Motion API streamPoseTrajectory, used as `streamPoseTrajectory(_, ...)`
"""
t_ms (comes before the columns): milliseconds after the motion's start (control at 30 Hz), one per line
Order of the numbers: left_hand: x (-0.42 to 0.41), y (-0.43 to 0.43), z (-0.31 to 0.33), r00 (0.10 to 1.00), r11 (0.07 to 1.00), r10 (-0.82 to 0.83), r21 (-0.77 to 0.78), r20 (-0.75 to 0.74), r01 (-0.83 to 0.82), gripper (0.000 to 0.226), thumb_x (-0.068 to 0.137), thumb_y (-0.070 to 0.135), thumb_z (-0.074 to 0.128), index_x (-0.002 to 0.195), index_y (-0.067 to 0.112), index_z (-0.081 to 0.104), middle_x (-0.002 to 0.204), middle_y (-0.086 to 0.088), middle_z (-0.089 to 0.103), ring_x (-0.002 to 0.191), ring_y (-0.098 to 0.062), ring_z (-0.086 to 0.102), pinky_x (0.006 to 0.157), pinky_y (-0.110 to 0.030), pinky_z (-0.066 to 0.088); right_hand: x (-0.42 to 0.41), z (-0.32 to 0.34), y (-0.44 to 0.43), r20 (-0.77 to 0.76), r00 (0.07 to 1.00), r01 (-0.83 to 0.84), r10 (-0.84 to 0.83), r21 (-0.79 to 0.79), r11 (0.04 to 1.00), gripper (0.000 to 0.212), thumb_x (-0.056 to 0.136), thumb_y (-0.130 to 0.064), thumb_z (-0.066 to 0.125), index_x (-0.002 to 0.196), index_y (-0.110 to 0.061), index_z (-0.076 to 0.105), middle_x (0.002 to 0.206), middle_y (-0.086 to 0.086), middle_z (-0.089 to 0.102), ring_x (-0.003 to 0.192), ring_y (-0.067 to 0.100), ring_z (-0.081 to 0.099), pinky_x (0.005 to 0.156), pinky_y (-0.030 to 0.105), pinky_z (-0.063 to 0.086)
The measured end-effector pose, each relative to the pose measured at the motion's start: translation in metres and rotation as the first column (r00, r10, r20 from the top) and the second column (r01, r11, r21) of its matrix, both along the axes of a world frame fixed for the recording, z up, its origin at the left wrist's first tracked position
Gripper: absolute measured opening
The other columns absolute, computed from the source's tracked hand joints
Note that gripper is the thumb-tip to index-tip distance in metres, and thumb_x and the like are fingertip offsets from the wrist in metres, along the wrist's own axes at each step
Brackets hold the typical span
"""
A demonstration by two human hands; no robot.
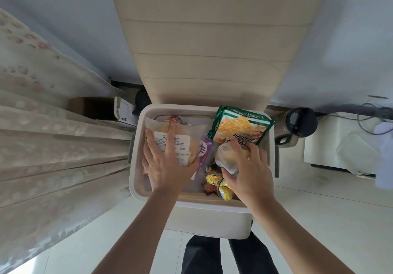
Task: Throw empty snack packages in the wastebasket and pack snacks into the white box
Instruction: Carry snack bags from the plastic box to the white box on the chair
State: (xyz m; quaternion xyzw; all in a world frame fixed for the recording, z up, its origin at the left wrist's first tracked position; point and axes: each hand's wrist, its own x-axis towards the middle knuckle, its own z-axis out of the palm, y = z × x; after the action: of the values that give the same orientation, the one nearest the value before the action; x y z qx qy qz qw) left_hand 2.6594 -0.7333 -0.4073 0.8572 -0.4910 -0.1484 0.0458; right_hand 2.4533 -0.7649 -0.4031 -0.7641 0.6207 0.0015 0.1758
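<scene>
The white box [136, 180] stands open on the floor in front of me, holding several snacks. My left hand [168, 165] lies flat with spread fingers on a clear-wrapped bread pack with a white label [185, 144] at the box's left. My right hand [248, 171] grips a clear-wrapped bun [225, 156] at the box's right. A green cracker pack [240, 124] leans on the far right rim. A purple packet [204, 152] lies between the two breads. Small yellow candies [217, 184] sit at the near right. A red-lidded item [174, 119] shows at the back.
The box's beige lid [208, 50] stands raised behind it. A flowered curtain [42, 124] hangs at the left, with a cardboard box [91, 107] beside it. A kettle [297, 124] and a white appliance [340, 146] sit on the floor at the right. My dark trousers [225, 256] are below.
</scene>
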Motion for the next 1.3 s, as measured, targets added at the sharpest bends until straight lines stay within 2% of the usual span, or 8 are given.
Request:
streamPoseTrajectory(167, -0.001, -0.003, 0.002, 1.0, 1.0, 0.012, -0.007, 0.027, -0.011, 0.105, 0.066, 0.076, 0.071, 0.154, 0.039, 0.028, 0.156, -0.019, 0.024, 0.132, -0.043, 0.038, 0.102, -0.061, 0.045, -0.002, -0.006, -0.005, 0.032, 0.999, 0.019, -0.019, -0.001, 1.0, 0.082, 0.071, -0.044, 0.082, 0.143, -0.029, 0.047, 0.121, 0.008, 0.059, 0.107, 0.028, 0.054, 0.067, 0.037, 0.058)
streamPoseTrajectory(433, -0.002, -0.003, 0.015, 1.0, 1.0, -0.01, -0.006, -0.004, 0.01, 0.101, 0.066, 0.074, 0.073, 0.151, 0.04, 0.031, 0.156, -0.015, 0.026, 0.138, -0.04, 0.034, 0.11, -0.061, 0.038, -0.015, 0.01, -0.012, 0.051, 0.998, 0.038, -0.037, -0.025, 0.999, 0.062, 0.076, -0.044, 0.078, 0.132, -0.03, 0.054, 0.112, 0.0, 0.062, 0.101, 0.023, 0.057, 0.059, 0.031, 0.053)
streamPoseTrajectory(600, -0.006, -0.003, 0.045, 0.999, 0.998, -0.034, -0.051, -0.037, 0.032, 0.094, 0.066, 0.079, 0.058, 0.148, 0.041, 0.035, 0.158, -0.011, 0.024, 0.139, -0.039, 0.034, 0.106, -0.063, 0.042, -0.022, 0.029, -0.01, 0.091, 0.995, 0.043, -0.039, -0.047, 0.998, 0.059, 0.078, -0.041, 0.078, 0.13, -0.029, 0.053, 0.11, -0.001, 0.062, 0.098, 0.021, 0.058, 0.056, 0.03, 0.052)
streamPoseTrajectory(800, -0.019, 0.002, 0.1, 0.998, 0.996, -0.039, -0.087, -0.044, 0.035, 0.092, 0.063, 0.082, 0.052, 0.145, 0.041, 0.04, 0.159, -0.011, 0.025, 0.141, -0.037, 0.033, 0.105, -0.063, 0.044, -0.032, 0.086, -0.016, 0.224, 0.971, 0.095, -0.08, -0.056, 0.994, 0.058, 0.08, -0.038, 0.076, 0.134, -0.032, 0.054, 0.107, -0.005, 0.06, 0.097, 0.019, 0.056, 0.058, 0.033, 0.055)
streamPoseTrajectory(933, -0.032, 0.008, 0.146, 0.998, 0.992, -0.034, -0.126, -0.06, 0.026, 0.095, 0.062, 0.084, 0.05, 0.145, 0.039, 0.041, 0.159, -0.011, 0.026, 0.138, -0.038, 0.036, 0.102, -0.062, 0.046, -0.048, 0.131, -0.023, 0.295, 0.955, 0.077, -0.04, -0.112, 0.991, 0.062, 0.076, -0.03, 0.083, 0.132, -0.026, 0.057, 0.107, -0.003, 0.059, 0.095, 0.02, 0.057, 0.057, 0.029, 0.051)
streamPoseTrajectory(1100, -0.059, 0.011, 0.216, 0.998, 0.975, 0.005, -0.223, -0.064, -0.019, 0.096, 0.062, 0.083, 0.052, 0.146, 0.036, 0.047, 0.158, -0.013, 0.03, 0.137, -0.04, 0.039, 0.103, -0.059, 0.045, -0.072, 0.193, -0.028, 0.348, 0.937, 0.05, 0.032, -0.222, 0.974, 0.061, 0.072, -0.025, 0.087, 0.128, -0.021, 0.063, 0.102, 0.0, 0.061, 0.095, 0.026, 0.059, 0.066, 0.037, 0.054)
streamPoseTrajectory(1200, -0.075, 0.012, 0.252, 0.998, 0.963, -0.023, -0.269, -0.065, 0.005, 0.095, 0.062, 0.08, 0.056, 0.147, 0.039, 0.044, 0.158, -0.01, 0.026, 0.137, -0.038, 0.037, 0.102, -0.058, 0.045, -0.087, 0.228, -0.028, 0.389, 0.921, 0.076, 0.017, -0.224, 0.972, 0.057, 0.075, -0.03, 0.085, 0.127, -0.025, 0.062, 0.105, -0.003, 0.061, 0.1, 0.023, 0.059, 0.068, 0.034, 0.053)
streamPoseTrajectory(1300, -0.089, 0.014, 0.276, 0.994, 0.942, -0.043, -0.337, -0.099, 0.007, 0.096, 0.06, 0.071, 0.067, 0.147, 0.043, 0.042, 0.157, -0.006, 0.025, 0.141, -0.035, 0.032, 0.107, -0.059, 0.043, -0.102, 0.257, -0.023, 0.443, 0.896, 0.12, -0.011, -0.219, 0.968, 0.053, 0.079, -0.037, 0.081, 0.128, -0.03, 0.061, 0.11, -0.009, 0.061, 0.103, 0.016, 0.058, 0.075, 0.023, 0.047)
